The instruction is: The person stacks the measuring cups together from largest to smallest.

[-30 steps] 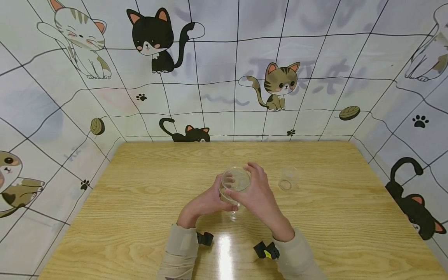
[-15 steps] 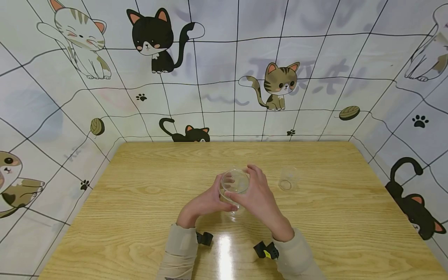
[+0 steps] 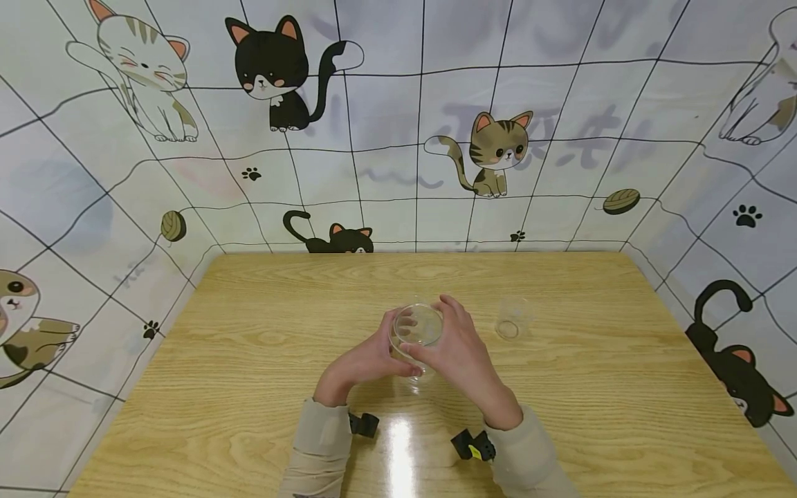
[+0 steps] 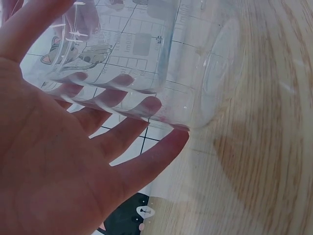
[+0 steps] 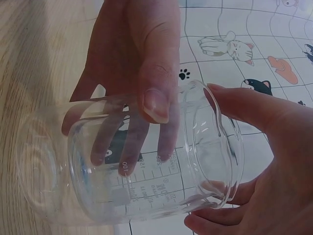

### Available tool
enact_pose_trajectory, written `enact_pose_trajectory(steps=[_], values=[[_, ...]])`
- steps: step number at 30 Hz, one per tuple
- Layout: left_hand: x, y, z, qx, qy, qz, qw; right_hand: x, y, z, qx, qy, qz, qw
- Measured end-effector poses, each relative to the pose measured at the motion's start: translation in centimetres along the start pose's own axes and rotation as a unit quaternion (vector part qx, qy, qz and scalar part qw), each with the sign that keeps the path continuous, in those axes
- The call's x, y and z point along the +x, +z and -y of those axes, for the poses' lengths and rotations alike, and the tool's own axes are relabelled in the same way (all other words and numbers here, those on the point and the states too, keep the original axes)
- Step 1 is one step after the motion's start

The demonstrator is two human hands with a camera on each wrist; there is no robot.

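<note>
My left hand (image 3: 376, 354) grips the cylindrical clear-glass outer beaker (image 5: 46, 164), probably for steadiness. My right hand (image 3: 459, 348) grasps the graduated clear-glass inner beaker (image 5: 139, 193) by its rim.

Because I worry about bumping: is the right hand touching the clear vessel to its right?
Apart: the head view shows bare table between the right hand and the clear vessel.

2 clr beakers (image 5: 142, 196) nested, L hand (image 5: 132, 58) around, R hand (image 5: 274, 161) gripping rim (image 5: 226, 142)
</note>
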State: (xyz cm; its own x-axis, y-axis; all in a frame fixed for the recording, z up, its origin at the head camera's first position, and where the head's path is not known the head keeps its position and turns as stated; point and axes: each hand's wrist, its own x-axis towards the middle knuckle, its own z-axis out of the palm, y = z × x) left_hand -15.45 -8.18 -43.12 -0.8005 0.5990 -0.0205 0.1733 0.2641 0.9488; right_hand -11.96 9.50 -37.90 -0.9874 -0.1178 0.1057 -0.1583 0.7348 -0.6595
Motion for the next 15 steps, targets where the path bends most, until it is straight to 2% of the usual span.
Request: enact_pose_trajectory(steps=[15], values=[[0.03, 0.09, -0.15, 0.015, -0.013, -0.014, 0.9997, -0.08, 0.01, 0.27, -0.032, -0.002, -0.004, 0.999]])
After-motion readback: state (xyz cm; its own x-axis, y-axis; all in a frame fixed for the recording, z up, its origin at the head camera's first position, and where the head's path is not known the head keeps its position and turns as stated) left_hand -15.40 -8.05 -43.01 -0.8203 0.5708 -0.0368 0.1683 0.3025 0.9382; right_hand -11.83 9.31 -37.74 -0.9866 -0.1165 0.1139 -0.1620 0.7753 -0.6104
